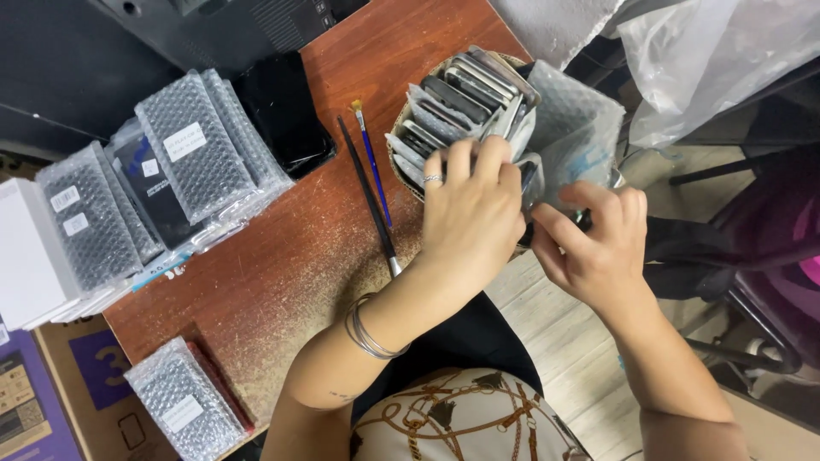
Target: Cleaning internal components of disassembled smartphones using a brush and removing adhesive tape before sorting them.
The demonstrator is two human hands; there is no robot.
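Note:
A round basket (395,137) at the desk's right edge is packed with several flat phone-screen parts (465,90) standing on edge. My left hand (471,213), with a ring and thin bangles on the wrist, rests on the near side of the basket, fingers curled over the parts. Just to its right my right hand (598,243) pinches a dark flat piece (528,183) beside a bubble-wrap pouch (574,128) that stands against the basket.
Two thin brushes (371,183) lie on the worn red-brown desk (282,273). Bubble-wrapped packets (184,158) are stacked at the left, another (184,401) near the front corner, white boxes (26,256) far left. A plastic bag (717,60) and chair (769,256) sit to the right.

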